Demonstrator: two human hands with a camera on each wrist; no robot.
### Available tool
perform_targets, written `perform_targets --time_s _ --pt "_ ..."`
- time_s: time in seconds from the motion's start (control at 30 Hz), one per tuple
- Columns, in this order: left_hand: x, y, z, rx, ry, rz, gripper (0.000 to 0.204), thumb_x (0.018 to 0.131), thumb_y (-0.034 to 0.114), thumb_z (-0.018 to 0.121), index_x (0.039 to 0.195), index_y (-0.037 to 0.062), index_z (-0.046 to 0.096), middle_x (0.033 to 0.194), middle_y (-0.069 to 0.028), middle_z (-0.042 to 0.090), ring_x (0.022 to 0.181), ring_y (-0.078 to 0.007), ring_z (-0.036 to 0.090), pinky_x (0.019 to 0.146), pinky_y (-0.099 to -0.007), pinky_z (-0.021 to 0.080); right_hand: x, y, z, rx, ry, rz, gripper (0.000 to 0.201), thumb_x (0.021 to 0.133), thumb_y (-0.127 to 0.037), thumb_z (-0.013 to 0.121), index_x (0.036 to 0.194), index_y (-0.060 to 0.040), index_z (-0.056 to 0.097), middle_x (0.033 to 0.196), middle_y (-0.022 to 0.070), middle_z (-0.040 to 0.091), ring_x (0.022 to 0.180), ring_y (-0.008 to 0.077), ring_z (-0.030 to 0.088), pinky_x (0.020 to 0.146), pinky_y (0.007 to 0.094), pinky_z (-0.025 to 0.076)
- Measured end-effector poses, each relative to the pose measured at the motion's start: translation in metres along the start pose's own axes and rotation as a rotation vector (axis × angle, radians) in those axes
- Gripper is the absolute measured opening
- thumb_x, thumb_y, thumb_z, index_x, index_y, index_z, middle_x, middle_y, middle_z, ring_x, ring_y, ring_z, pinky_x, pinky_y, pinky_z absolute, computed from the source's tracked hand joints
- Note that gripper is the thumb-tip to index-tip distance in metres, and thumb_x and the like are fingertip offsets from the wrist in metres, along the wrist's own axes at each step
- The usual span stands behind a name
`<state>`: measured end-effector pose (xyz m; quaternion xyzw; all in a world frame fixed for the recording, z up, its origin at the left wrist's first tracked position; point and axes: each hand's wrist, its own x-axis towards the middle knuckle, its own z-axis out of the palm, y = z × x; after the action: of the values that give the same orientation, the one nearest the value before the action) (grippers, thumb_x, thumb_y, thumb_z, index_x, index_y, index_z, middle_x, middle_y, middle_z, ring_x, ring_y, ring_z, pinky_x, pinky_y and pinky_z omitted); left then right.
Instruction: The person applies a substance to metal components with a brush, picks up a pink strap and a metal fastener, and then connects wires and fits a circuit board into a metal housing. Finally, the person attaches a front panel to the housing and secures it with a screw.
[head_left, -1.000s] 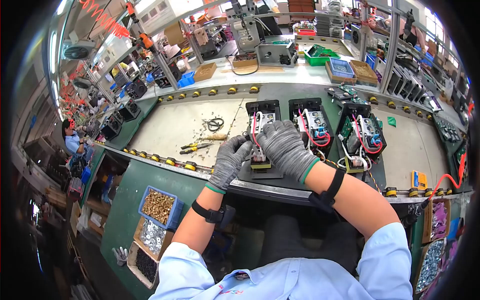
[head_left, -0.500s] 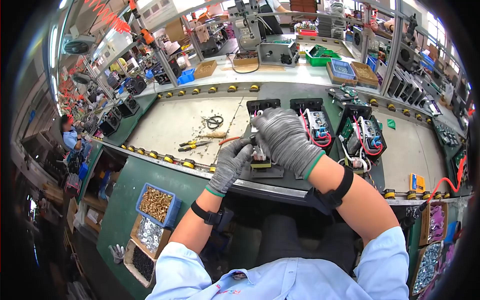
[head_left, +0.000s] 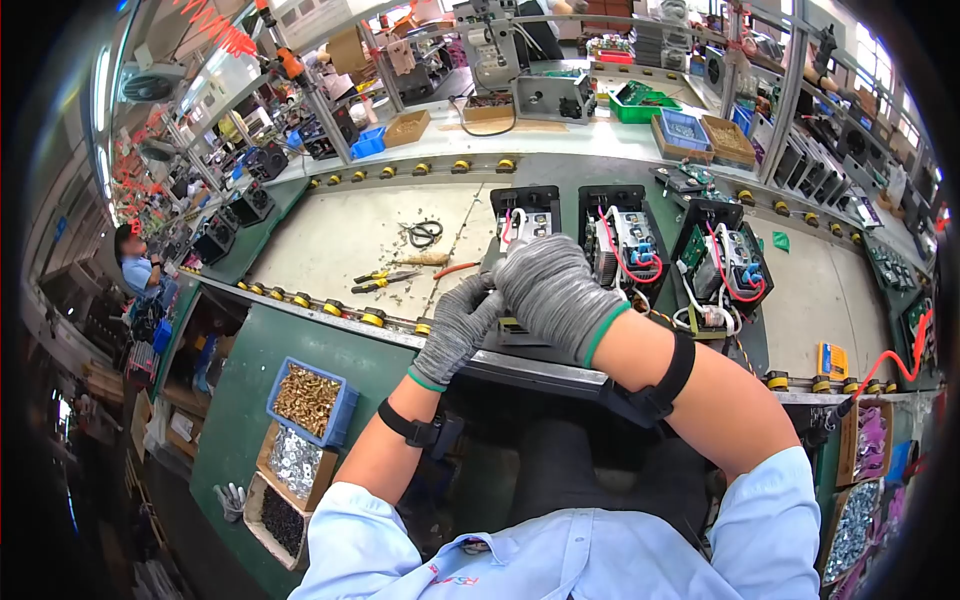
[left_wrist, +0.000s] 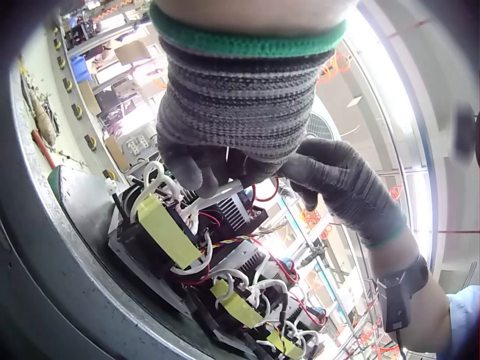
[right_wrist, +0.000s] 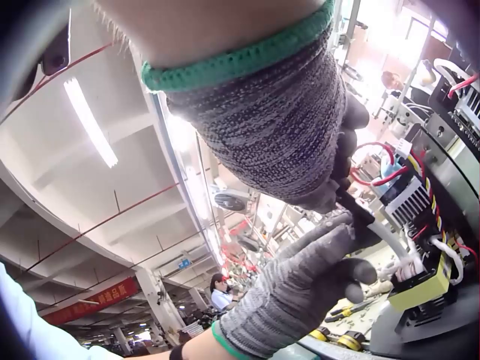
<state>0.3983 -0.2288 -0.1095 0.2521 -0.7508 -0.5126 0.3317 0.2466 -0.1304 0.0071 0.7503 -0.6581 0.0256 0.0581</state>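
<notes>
Both hands wear grey knit gloves with green cuffs and meet over the front of the leftmost open electronic unit [head_left: 540, 222]. A white-sleeved cable [right_wrist: 388, 238] rises from its yellow-taped transformer [right_wrist: 420, 291] and runs to a black sleeve [right_wrist: 354, 208] at the fingertips. My right hand [head_left: 560, 300] comes from above, its fingers curled round the black sleeve. From the other side my left hand [head_left: 455, 335] pinches the same sleeve between thumb and fingers. The gloves hide most of the sleeve. To the right stand two similar units [head_left: 628, 245] [head_left: 722, 265] with red and white wires.
Left of the units lie yellow-handled pliers [head_left: 385, 281], a wooden handle [head_left: 425, 259], an orange-handled piece [head_left: 457, 270] and black scissors [head_left: 422, 234]. Bins of brass fasteners [head_left: 306, 400], washers [head_left: 296, 460] and black screws [head_left: 282, 517] sit beside my left forearm. Rollers [head_left: 372, 317] line the bench edge.
My right hand went up over the unit, then came back down toward me, uncovering the unit's rear. The orange-handled piece, out of sight at first, now shows on the bench beside the left hand.
</notes>
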Motion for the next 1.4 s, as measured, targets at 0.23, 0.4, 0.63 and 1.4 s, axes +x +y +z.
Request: perform_targets --time_s 0.23,0.4,0.63,1.4 --pt "0.003 -0.015 0.011 0.224 0.026 0.084 0.033 0.095 0.018 0.073 0.123 0.0016 0.07 0.09 -0.0075 0.067 0.078 -0.0126 0.063 0.074 -0.03 0.055 -0.021 -0.005 0.008 0.003 0.033 0.098 0.017 0.085 -0.018 0.069 0.097 -0.0082 0.076 0.089 0.0112 0.074 0.083 0.0276 0.075 0.066 0.045 0.058" --pt "0.004 0.0 0.016 0.337 0.031 0.139 0.032 0.094 0.02 0.075 0.119 0.0019 0.072 0.09 -0.0086 0.064 0.076 -0.0168 0.064 0.072 -0.0318 0.056 -0.026 0.002 -0.005 -0.012 -0.062 0.077 0.017 0.085 -0.017 0.07 0.097 -0.0075 0.075 0.089 0.012 0.074 0.084 0.0282 0.076 0.067 0.0438 0.059" --pt "0.01 -0.007 0.018 0.382 0.027 0.075 0.031 0.092 0.021 0.077 0.117 0.0017 0.072 0.093 -0.0114 0.067 0.08 -0.0187 0.067 0.077 -0.0346 0.056 -0.019 0.03 0.003 0.008 -0.13 0.133 0.016 0.09 -0.02 0.064 0.089 -0.0082 0.075 0.087 0.0151 0.075 0.083 0.0325 0.076 0.071 0.0462 0.059" --pt "0.01 -0.026 0.015 0.597 0.09 0.355 0.028 0.086 0.019 0.08 0.107 0.0043 0.069 0.099 -0.0131 0.067 0.084 -0.025 0.067 0.076 -0.0363 0.056 -0.091 0.0 0.158 2.439 0.029 0.745 0.026 0.106 -0.036 0.058 0.09 -0.0167 0.056 0.062 -0.01 0.037 0.049 0.0054 0.036 0.048 0.0276 0.033"
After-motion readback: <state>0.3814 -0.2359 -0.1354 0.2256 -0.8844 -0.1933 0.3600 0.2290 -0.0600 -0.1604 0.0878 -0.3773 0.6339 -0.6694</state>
